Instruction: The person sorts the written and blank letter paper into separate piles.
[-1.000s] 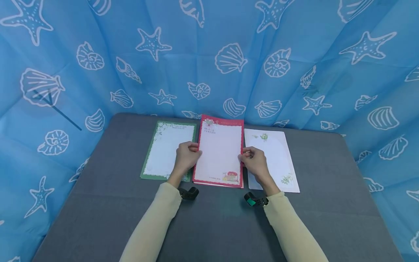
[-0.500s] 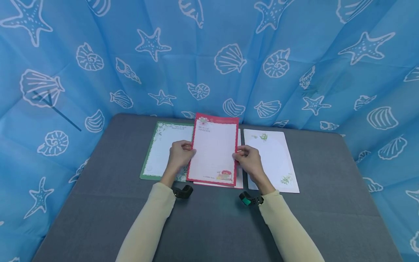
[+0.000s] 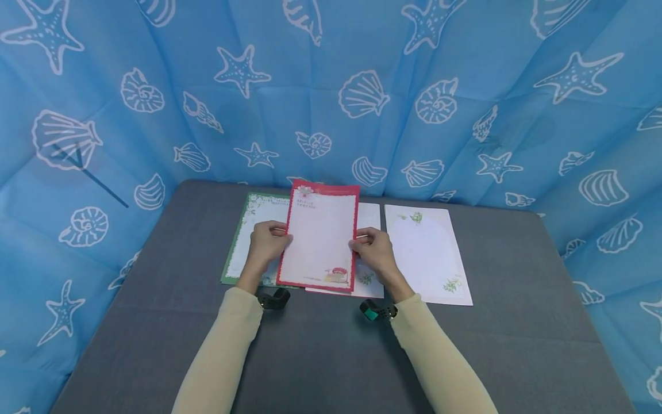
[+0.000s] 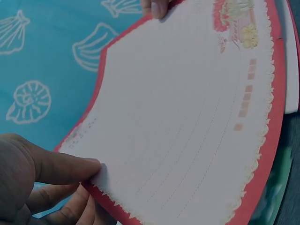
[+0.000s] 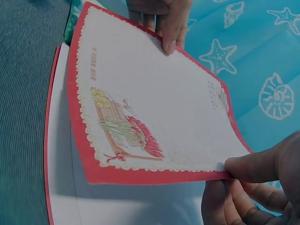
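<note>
Between both hands a red-bordered sheet of letter paper [image 3: 320,236] is held by its long sides, lined, with a flower print near one corner. My left hand [image 3: 268,244] pinches its left edge, thumb on top and fingers beneath. On the opposite edge my right hand [image 3: 376,250] pinches it the same way. In the right wrist view the sheet [image 5: 154,103] is raised and slightly bowed above white paper [image 5: 61,154]. Below it in the head view lie a green-bordered sheet [image 3: 235,253], partly covered, and a white sheet with green leaf prints [image 3: 369,282].
Right of these lies another white sheet with green leaf prints [image 3: 424,253]. All the papers rest toward the far side of a grey-covered table [image 3: 331,356]. A blue curtain with shell and starfish prints [image 3: 310,92] hangs right behind the table.
Both hands have carried the red-bordered sheet to the left, off the middle pile and partly over the green-bordered sheet. The white leaf-print sheet beneath has come into view.
</note>
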The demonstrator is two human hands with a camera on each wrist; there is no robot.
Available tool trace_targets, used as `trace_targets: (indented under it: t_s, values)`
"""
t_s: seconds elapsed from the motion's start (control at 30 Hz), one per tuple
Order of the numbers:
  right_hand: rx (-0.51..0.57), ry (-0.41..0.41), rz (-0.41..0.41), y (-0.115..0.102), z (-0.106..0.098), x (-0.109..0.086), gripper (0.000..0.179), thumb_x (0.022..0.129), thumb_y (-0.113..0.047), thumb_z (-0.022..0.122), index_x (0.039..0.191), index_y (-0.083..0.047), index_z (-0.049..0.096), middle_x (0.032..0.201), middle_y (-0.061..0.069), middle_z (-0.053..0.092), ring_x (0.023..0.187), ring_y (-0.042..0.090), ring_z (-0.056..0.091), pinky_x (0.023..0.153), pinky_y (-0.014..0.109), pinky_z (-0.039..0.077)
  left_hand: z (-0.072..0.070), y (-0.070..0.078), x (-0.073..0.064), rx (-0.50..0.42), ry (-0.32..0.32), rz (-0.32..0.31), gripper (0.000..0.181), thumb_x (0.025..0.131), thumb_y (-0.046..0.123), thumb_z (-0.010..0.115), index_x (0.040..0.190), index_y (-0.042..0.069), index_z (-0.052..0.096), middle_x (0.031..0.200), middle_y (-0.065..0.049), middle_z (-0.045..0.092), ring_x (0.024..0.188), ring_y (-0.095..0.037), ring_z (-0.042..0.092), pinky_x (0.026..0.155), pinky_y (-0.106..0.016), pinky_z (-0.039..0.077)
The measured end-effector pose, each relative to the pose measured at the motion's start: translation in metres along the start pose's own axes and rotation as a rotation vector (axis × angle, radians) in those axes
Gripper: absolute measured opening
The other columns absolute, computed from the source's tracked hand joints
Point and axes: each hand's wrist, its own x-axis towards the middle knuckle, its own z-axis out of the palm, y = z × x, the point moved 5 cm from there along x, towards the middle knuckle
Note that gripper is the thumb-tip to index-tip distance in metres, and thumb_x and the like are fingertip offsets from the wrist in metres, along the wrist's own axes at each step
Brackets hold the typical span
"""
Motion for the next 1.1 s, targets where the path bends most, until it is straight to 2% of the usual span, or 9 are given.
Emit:
trace_targets:
  t_s: [0.27, 0.57, 0.8, 1.1]
  values:
    - [0.007, -0.012, 0.023, -0.005, 0.023, 0.003, 0.029, 0.093, -0.009, 0.072, 0.119, 0.003, 0.066, 0.095, 0.015, 0.070, 0.075, 0.020, 0.068, 0.074, 0.031, 0.059, -0.015, -0.009, 0.004, 0.026, 0.032, -0.034, 0.029, 0.092, 0.008, 0.067, 0.119, -0.003, 0.069, 0.108, -0.021, 0.069, 0.095, -0.034, 0.069, 0.079, -0.043, 0.057]
    - [0.042, -0.023, 0.055, -0.010, 0.042, 0.006, 0.026, 0.091, -0.007, 0.072, 0.115, 0.003, 0.067, 0.091, 0.014, 0.071, 0.071, 0.016, 0.067, 0.068, 0.028, 0.058, -0.029, -0.020, 0.008, 0.048, 0.077, -0.050, 0.031, 0.092, 0.009, 0.067, 0.120, -0.005, 0.067, 0.114, -0.024, 0.067, 0.098, -0.037, 0.067, 0.084, -0.048, 0.057]
    - [0.028, -0.038, 0.066, -0.015, 0.054, 0.010, 0.024, 0.091, -0.007, 0.072, 0.112, 0.003, 0.067, 0.090, 0.013, 0.070, 0.071, 0.015, 0.064, 0.064, 0.025, 0.054, -0.042, -0.021, 0.007, 0.068, 0.093, -0.059, 0.033, 0.094, 0.009, 0.066, 0.123, -0.007, 0.065, 0.116, -0.026, 0.065, 0.100, -0.038, 0.066, 0.086, -0.050, 0.056]
    - [0.004, -0.085, 0.072, -0.022, 0.069, 0.014, 0.025, 0.091, -0.010, 0.073, 0.112, 0.002, 0.066, 0.090, 0.012, 0.069, 0.072, 0.018, 0.064, 0.065, 0.027, 0.055, -0.054, -0.024, 0.010, 0.104, 0.109, -0.050, 0.033, 0.094, 0.008, 0.064, 0.123, -0.007, 0.066, 0.114, -0.026, 0.066, 0.097, -0.037, 0.066, 0.077, -0.045, 0.057]
